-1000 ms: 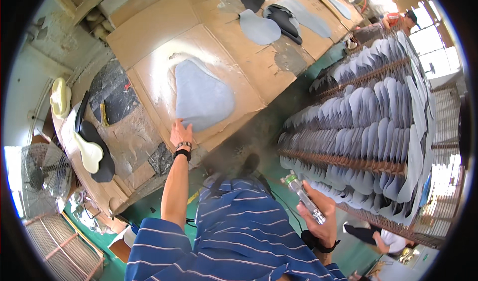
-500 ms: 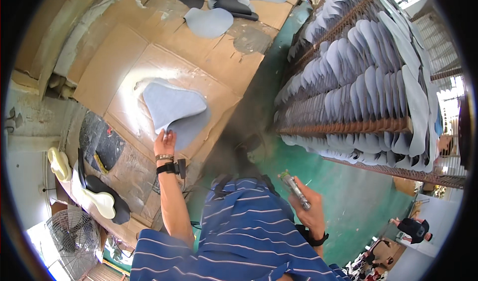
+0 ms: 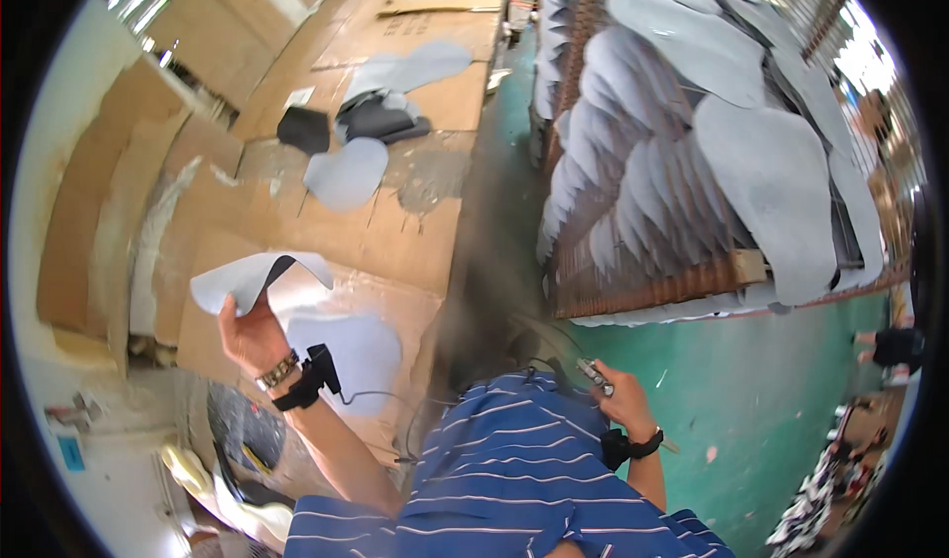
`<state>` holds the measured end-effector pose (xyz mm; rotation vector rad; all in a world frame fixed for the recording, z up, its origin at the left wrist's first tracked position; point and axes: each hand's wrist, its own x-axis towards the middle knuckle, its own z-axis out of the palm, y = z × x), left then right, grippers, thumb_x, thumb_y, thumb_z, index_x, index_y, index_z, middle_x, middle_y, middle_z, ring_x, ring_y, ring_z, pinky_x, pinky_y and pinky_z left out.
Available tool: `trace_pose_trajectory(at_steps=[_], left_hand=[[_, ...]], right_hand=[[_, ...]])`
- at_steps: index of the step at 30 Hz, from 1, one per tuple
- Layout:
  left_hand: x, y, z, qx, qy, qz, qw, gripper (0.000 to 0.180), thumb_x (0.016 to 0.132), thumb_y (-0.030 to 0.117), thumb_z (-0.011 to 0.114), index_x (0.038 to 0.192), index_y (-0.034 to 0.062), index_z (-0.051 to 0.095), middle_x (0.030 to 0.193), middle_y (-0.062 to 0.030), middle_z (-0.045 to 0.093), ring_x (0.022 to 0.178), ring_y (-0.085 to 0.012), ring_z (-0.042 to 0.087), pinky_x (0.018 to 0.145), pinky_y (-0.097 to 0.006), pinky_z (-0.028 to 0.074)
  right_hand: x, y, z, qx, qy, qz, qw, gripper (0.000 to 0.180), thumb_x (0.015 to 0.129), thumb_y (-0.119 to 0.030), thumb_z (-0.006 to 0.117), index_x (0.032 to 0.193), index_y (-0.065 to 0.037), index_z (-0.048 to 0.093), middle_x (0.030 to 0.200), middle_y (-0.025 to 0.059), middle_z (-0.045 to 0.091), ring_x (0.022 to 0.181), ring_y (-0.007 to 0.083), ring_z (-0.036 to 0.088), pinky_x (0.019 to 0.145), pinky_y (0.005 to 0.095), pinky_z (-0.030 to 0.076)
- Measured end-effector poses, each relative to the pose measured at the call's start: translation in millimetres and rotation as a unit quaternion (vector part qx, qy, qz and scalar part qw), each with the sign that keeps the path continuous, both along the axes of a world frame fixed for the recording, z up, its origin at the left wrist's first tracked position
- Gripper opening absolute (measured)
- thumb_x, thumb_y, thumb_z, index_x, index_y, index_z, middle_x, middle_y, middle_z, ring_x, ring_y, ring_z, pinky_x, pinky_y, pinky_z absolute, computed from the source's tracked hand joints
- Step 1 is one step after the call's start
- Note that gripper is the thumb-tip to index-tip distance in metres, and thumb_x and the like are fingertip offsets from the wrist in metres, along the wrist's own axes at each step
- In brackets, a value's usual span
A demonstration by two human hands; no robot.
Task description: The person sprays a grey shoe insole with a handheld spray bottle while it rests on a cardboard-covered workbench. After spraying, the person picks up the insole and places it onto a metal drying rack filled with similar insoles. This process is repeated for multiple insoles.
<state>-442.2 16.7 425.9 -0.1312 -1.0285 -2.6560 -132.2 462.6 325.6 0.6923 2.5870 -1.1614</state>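
My left hand (image 3: 252,333) is closed on the near edge of a curved grey sheet piece (image 3: 225,281), lifted above the work table and bent so its dark underside shows. Below and to the right of that hand, a second pale grey piece (image 3: 366,345) lies flat on the table's cardboard cover (image 3: 395,271), partly hidden by my wrist and its strap. Low on the right, away from the table, my right hand (image 3: 623,398) grips a slim silvery metal tool (image 3: 595,374); its exact kind cannot be made out.
Farther up the table lie a rounded grey piece (image 3: 348,174), a black piece (image 3: 303,130) and a dark heap (image 3: 381,118). A tall rack (image 3: 652,296) with many grey pieces (image 3: 766,177) stands at right. Pale saddle-like shapes (image 3: 188,469) sit lower left. A person (image 3: 895,350) is at the right edge.
My left hand has raised the upper grey piece off the lower one and carried it left, bending it. The right hand still grips the tool, now turned. The whole view has shifted.
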Motion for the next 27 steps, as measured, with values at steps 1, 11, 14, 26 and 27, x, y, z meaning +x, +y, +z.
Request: trace_pose_trajectory(at_steps=[1,11,14,26,27], left_hand=[[-6.9,14.0,10.9,0.019,0.018,-0.03,0.999,0.039,0.09,0.011,0.062,0.125,-0.0053,0.054,0.12,-0.0212,0.066,0.113,-0.0348,0.063,0.103,-0.051,0.05],[-79.1,158.1,47.5,0.018,0.093,-0.147,0.985,0.046,0.091,0.015,0.058,0.132,-0.0065,0.051,0.126,-0.02,0.063,0.117,-0.0341,0.06,0.105,-0.053,0.043],[-61.0,169.8,72.7,0.068,0.118,-0.21,0.968,0.05,0.091,0.014,0.059,0.135,-0.0073,0.048,0.133,-0.0228,0.058,0.124,-0.0366,0.056,0.109,-0.055,0.04],[-175.4,293.5,191.9,0.042,0.24,-0.387,0.889,0.052,0.095,0.019,0.055,0.139,-0.0068,0.046,0.141,-0.0209,0.054,0.129,-0.0352,0.052,0.108,-0.051,0.04],[-185.9,309.6,210.0,0.041,0.241,-0.38,0.892,0.054,0.094,0.019,0.056,0.14,-0.007,0.044,0.142,-0.0215,0.052,0.13,-0.0359,0.051,0.106,-0.05,0.041]], right_hand=[[6.0,8.1,-4.6,0.016,-0.012,-0.016,1.0,0.053,0.079,-0.013,0.073,0.13,-0.003,0.061,0.108,0.027,0.067,0.101,0.0438,0.064,0.085,0.0447,0.052],[71.9,33.8,-67.9,0.057,-0.062,-0.192,0.978,0.047,0.079,-0.019,0.071,0.125,-0.008,0.064,0.094,0.0249,0.069,0.089,0.0446,0.066,0.076,0.0521,0.053],[119.1,6.8,-81.7,0.077,-0.086,-0.224,0.968,0.044,0.079,-0.022,0.07,0.122,-0.011,0.065,0.091,0.0239,0.07,0.086,0.0445,0.066,0.075,0.0525,0.053],[128.3,-17.6,-173.5,0.054,-0.02,-0.266,0.962,0.036,0.072,-0.023,0.077,0.105,-0.012,0.069,0.087,0.0216,0.07,0.083,0.0456,0.065,0.071,0.0527,0.054],[125.0,-20.4,-183.9,0.052,-0.036,-0.274,0.96,0.037,0.072,-0.022,0.077,0.106,-0.013,0.07,0.088,0.0216,0.07,0.084,0.045,0.066,0.071,0.052,0.054]])
